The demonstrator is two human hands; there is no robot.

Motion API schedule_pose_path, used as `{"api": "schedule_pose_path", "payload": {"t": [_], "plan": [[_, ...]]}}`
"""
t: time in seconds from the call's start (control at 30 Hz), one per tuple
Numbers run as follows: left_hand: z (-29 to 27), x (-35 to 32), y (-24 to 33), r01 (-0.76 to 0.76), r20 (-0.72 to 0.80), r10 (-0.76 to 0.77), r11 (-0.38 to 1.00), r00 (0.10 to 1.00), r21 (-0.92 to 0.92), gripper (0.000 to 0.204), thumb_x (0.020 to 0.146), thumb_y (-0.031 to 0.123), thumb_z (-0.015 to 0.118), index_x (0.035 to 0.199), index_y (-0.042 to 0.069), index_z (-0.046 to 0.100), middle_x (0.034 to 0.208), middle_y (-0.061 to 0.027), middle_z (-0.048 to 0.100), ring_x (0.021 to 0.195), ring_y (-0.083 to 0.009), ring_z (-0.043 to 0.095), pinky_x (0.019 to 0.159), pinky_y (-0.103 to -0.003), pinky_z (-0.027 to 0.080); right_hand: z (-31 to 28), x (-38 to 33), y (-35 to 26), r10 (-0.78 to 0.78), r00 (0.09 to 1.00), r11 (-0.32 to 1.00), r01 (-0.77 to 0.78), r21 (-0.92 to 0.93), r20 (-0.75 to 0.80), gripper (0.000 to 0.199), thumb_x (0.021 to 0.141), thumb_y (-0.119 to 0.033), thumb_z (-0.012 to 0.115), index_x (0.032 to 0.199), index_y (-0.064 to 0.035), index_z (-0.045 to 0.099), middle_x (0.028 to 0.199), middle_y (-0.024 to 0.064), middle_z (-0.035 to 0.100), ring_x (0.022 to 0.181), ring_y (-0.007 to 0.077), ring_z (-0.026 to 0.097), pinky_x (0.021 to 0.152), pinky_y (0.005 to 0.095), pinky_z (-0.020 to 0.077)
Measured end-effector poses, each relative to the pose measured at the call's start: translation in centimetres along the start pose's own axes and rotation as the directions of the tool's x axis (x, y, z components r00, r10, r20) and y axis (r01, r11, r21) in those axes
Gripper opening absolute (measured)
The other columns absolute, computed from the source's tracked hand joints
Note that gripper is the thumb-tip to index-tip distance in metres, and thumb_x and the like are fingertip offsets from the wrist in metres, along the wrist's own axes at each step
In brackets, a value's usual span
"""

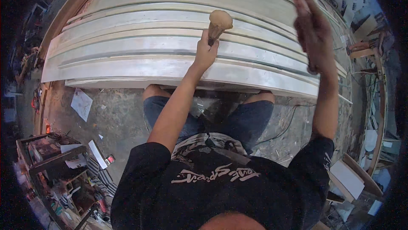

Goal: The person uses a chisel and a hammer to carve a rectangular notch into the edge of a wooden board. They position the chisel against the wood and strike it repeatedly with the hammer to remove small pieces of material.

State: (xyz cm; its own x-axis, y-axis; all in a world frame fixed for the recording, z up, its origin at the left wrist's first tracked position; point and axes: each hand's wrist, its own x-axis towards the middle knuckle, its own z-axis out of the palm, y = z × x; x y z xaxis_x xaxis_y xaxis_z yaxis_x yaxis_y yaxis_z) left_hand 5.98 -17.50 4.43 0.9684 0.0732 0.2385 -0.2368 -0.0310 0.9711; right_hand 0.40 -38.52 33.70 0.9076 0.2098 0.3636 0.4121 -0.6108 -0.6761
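My left hand (205, 55) is closed around the narrow lower end of a brown cone-shaped thing with a rounded, lumpy tan top (221, 18). It is held upright over the long pale boards (140, 47) in front of me. Raised over the right end of the boards, my right hand (322, 38) is blurred. Its fingers look closed on a long, dark reddish-brown thing (301, 0) that runs up toward the top edge. The kind of that thing does not show.
At the lower left stands a dark frame (36, 168) with tools and scraps. A white sheet (80, 104) lies on the grey floor, and a dark cable (282, 130) trails across it. On the right are a wooden frame (381, 102) and an open box (352, 177).
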Motion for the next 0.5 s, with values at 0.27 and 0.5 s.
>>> {"api": "schedule_pose_path", "payload": {"t": [0.27,0.5], "plan": [[0.9,0.4,0.6,-0.106,0.12,0.116,0.99,0.986,-0.092,0.024,0.095,0.001,0.048,0.115,-0.001,0.062,0.09,-0.0127,0.072,0.084,-0.0177,0.069,0.079,-0.032,0.053,3.0,-2.8,1.5,-0.261,0.932,0.94,0.304,-0.154,0.252,0.046,0.104,-0.017,0.05,0.149,-0.0113,0.044,0.111,0.0076,0.064,0.098,0.0119,0.056,0.083,0.0278,0.0448],[0.4,-0.1,0.0,-0.023,0.181,0.04,0.995,0.983,-0.096,0.027,0.104,0.012,0.046,0.119,-0.005,0.06,0.111,-0.0151,0.069,0.095,-0.0206,0.068,0.087,-0.035,0.054,1.0,-1.7,-0.8,-0.149,0.989,0.976,0.148,-0.157,0.005,0.043,0.102,-0.012,0.052,0.144,-0.005,0.047,0.137,0.0096,0.06,0.108,0.0181,0.064,0.09,0.0283,0.0489]]}}
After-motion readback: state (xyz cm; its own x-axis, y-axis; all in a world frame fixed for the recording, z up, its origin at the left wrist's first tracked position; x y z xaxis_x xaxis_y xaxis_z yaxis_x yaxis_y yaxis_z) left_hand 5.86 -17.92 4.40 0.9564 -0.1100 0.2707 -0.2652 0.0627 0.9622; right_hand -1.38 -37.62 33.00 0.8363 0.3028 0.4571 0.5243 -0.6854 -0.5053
